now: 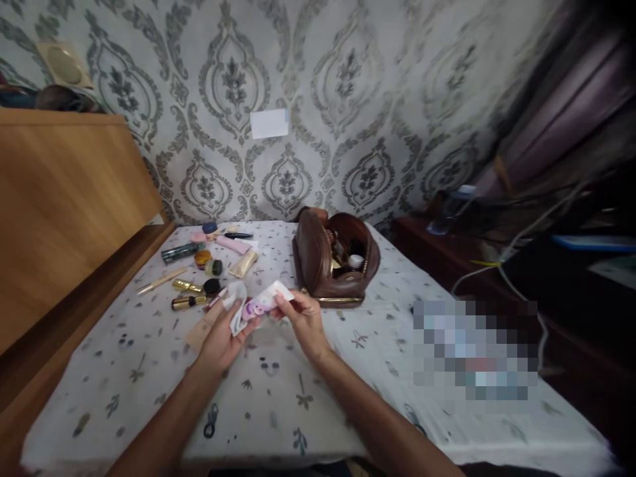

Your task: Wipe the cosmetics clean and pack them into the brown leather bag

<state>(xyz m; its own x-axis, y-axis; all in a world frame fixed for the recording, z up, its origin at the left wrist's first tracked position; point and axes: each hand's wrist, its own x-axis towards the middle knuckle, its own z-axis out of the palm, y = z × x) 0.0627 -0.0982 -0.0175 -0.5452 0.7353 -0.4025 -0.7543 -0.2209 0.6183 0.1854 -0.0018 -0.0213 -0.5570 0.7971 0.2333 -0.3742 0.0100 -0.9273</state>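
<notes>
In front of me, a white tube with a pink and purple print (259, 305) is held tilted above the cloth. My right hand (307, 324) pinches its upper right end between thumb and fingers. Closed around a crumpled white wipe or tissue (237, 320), my left hand (222, 334) presses it against the tube's lower left end. A beige flat piece (197, 333) lies partly beneath my left hand. Just beyond my right hand stands an open brown leather bag (313, 258), with a white-lidded jar (355, 261) and other small items inside.
Cosmetics lie at the left back of the patterned tablecloth (278, 411): a pink tube (232, 244), a beige tube (243, 264), an amber jar (203, 258), gold-capped containers (187, 286) and a brush (162, 281). A wooden panel (69, 218) borders the left. A blurred-out object (472, 344) lies right.
</notes>
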